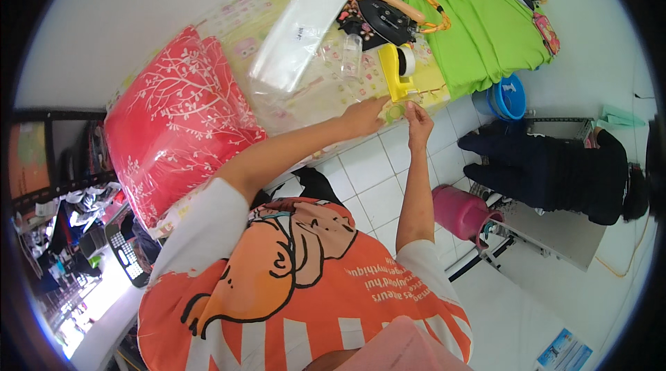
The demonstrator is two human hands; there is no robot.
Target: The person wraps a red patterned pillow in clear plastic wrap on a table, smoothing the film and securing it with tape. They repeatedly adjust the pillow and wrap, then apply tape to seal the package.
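Observation:
A yellow tape dispenser (391, 72) with a roll of tape stands near the front edge of the table, on its patterned plastic cover (312, 111). My left hand (366, 117) rests on the cover just below the dispenser's near end, fingers reaching to it. Close to the dispenser's cutting end is my right hand (418, 124), raised at the table edge with thumb and forefinger pinched together; whether tape is between them cannot be told. A clear plastic bottle (351, 56) lies left of the dispenser, and a stack of clear plastic bags (307, 27) lies farther left.
A black iron (387, 20) lies on dark floral cloth behind the dispenser. Red pillows in plastic (182, 121) fill the left side. Green cloth (468, 22) covers the table's right part. Beyond are a blue bucket (510, 98), a pink gas cylinder (460, 212) and a person (567, 173) in dark clothes.

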